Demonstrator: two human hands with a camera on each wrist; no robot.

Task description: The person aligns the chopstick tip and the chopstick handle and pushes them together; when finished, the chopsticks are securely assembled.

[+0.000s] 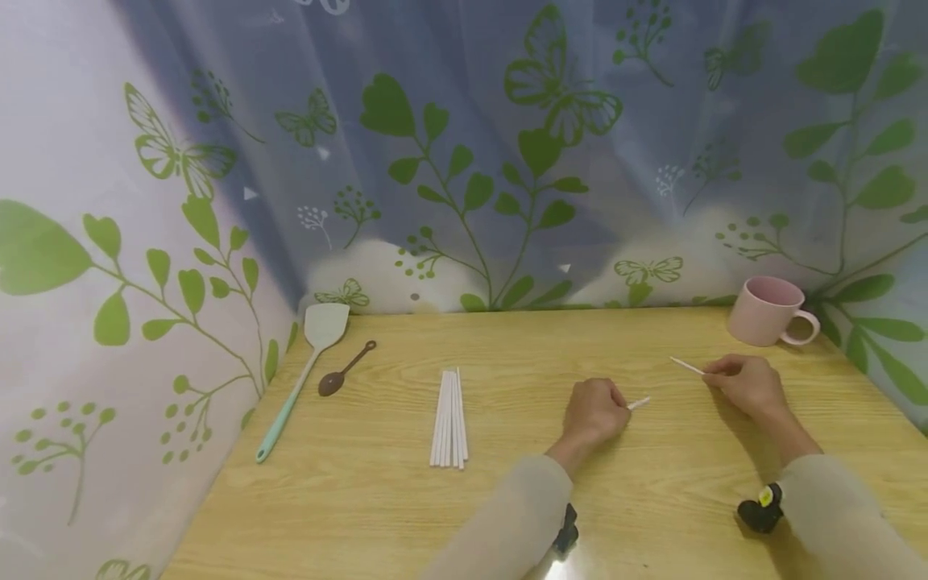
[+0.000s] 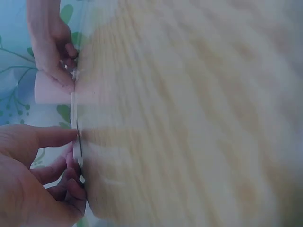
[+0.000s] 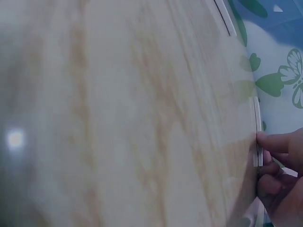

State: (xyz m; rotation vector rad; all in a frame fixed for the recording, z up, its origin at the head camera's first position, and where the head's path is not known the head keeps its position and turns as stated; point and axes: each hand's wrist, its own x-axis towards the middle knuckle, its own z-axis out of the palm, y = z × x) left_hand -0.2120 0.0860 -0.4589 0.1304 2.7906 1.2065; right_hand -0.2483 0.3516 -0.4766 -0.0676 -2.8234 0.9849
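My left hand (image 1: pixel 596 412) pinches a thin white stick (image 1: pixel 640 403) low over the table, its short end poking out to the right of the fingers. Farther right, my right hand (image 1: pixel 748 388) pinches another white stick (image 1: pixel 685 365), which points back to the left. In the right wrist view this stick (image 3: pixel 258 116) runs up from the thumb and fingers (image 3: pixel 274 142). The hands are apart, with a small gap between the two stick ends. Left of both hands lies a bundle of several white sticks (image 1: pixel 449 419), side by side on the table.
A pink mug (image 1: pixel 761 314) stands at the back right corner, just beyond the right hand. On the left lie a spatula (image 1: pixel 296 395) with a mint handle and a brown spoon (image 1: pixel 333 383). A leaf-patterned curtain (image 1: pixel 464 201) borders the wooden table (image 1: pixel 348 507).
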